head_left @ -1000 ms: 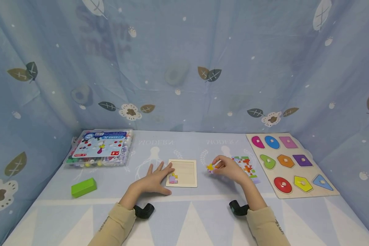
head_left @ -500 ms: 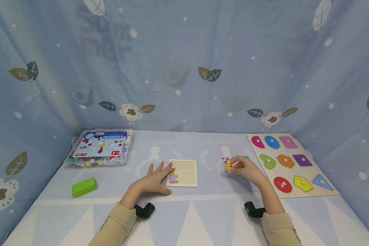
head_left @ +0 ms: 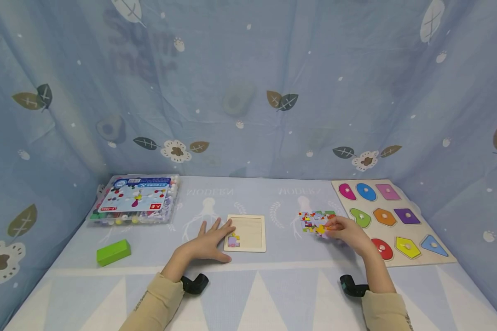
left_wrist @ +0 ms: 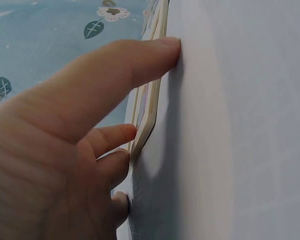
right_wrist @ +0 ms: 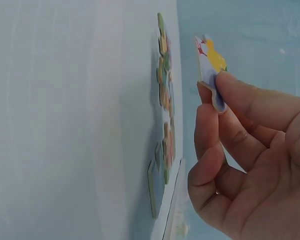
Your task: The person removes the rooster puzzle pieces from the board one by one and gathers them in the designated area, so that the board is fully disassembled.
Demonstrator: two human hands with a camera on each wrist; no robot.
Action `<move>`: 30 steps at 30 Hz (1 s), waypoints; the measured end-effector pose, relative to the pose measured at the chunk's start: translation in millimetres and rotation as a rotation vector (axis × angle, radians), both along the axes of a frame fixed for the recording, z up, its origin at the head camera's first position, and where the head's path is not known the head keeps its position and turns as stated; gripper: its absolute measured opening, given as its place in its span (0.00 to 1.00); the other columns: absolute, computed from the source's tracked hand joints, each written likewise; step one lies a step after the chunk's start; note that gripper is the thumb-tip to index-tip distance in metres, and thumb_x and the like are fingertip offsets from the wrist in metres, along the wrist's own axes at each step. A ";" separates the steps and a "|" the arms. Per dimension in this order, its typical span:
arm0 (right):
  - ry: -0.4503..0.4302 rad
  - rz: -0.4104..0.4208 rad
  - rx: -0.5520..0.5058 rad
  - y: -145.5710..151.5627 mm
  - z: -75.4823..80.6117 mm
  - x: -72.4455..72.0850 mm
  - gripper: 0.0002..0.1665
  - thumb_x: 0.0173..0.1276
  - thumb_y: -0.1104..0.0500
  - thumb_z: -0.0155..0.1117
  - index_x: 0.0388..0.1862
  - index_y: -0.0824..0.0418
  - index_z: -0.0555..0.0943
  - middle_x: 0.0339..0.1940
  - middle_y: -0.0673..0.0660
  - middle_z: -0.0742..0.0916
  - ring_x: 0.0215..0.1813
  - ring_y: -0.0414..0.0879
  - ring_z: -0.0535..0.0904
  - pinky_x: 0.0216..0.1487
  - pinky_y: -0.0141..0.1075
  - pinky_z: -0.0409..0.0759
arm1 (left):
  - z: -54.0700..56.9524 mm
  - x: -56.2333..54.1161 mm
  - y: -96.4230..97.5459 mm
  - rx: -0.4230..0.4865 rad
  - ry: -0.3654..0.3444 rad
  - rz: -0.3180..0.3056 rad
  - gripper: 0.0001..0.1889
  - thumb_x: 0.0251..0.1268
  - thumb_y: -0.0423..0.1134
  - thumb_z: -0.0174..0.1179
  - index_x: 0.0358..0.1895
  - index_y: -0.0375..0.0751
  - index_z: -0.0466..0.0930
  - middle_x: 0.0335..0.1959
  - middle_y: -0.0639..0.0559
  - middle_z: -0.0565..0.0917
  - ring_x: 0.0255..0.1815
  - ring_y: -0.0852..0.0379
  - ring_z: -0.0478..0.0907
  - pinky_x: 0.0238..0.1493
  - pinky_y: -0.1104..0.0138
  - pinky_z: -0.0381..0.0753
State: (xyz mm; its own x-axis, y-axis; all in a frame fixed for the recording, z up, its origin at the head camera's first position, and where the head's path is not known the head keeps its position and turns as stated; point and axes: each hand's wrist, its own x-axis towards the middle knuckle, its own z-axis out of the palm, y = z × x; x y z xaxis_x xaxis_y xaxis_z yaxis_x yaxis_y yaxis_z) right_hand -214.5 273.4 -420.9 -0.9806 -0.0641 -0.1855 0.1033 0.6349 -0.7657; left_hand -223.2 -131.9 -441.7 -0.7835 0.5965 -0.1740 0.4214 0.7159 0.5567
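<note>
The right hand [head_left: 345,231] pinches a jigsaw piece [right_wrist: 210,70] in its fingers [right_wrist: 250,102], seemingly just above the loose pieces [head_left: 316,220], well right of the puzzle tray [head_left: 248,232]. The left hand [head_left: 207,241] lies flat, fingers spread, touching the tray's left edge.

Head view overhead; wrist views close.

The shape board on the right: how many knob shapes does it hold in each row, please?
Shape board, rows from far to near:
Far row (pink, blue, light purple): 3
Middle row (green, orange, purple): 3
Near row (red, yellow, blue): 3
Total: 9
The right hand partly covers the red shape.
</note>
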 end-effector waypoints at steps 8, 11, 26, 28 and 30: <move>-0.073 0.019 -0.007 8.2 2.2 4.6 0.14 0.61 0.63 0.63 0.43 0.70 0.77 0.30 0.56 0.80 0.34 0.47 0.72 0.34 0.35 0.74 | -0.2 -0.1 -0.4 -0.009 0.002 0.001 0.44 0.49 0.49 0.67 0.69 0.38 0.58 0.73 0.41 0.49 0.73 0.38 0.35 0.65 0.41 0.24; -0.079 0.026 0.019 8.0 0.5 4.1 0.11 0.61 0.63 0.63 0.40 0.68 0.78 0.29 0.55 0.80 0.33 0.47 0.72 0.34 0.35 0.73 | -0.4 -0.1 -0.5 -0.007 0.002 -0.001 0.44 0.49 0.49 0.67 0.69 0.38 0.58 0.73 0.41 0.49 0.73 0.38 0.35 0.65 0.41 0.24; -0.024 -0.034 0.146 1.5 -6.5 2.2 0.11 0.59 0.63 0.66 0.40 0.65 0.81 0.30 0.55 0.78 0.34 0.47 0.71 0.32 0.35 0.73 | 0.7 2.1 0.7 -0.011 -0.008 -0.008 0.43 0.51 0.47 0.66 0.69 0.37 0.57 0.74 0.40 0.47 0.73 0.36 0.34 0.65 0.40 0.24; -0.019 -0.033 0.140 1.2 -5.8 2.4 0.11 0.58 0.63 0.66 0.40 0.65 0.80 0.30 0.55 0.77 0.34 0.47 0.71 0.32 0.35 0.73 | 1.3 2.3 1.7 -0.013 -0.016 -0.004 0.43 0.51 0.47 0.66 0.69 0.36 0.57 0.74 0.40 0.46 0.73 0.36 0.34 0.65 0.41 0.24; -0.013 -0.038 0.134 0.5 -5.3 2.3 0.11 0.58 0.63 0.66 0.40 0.65 0.80 0.30 0.55 0.77 0.33 0.47 0.71 0.32 0.35 0.72 | 1.9 2.5 2.8 -0.013 -0.020 0.000 0.43 0.51 0.47 0.66 0.69 0.35 0.57 0.74 0.39 0.46 0.73 0.36 0.34 0.65 0.41 0.24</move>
State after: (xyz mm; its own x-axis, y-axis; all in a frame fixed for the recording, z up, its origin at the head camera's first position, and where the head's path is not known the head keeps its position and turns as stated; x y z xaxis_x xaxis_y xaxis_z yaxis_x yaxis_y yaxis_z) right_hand -212.2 273.9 -426.2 -0.9793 -0.0008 -0.2026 0.1385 0.7272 -0.6724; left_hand -220.6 -129.1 -439.8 -0.7799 0.5941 -0.1970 0.4104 0.7230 0.5557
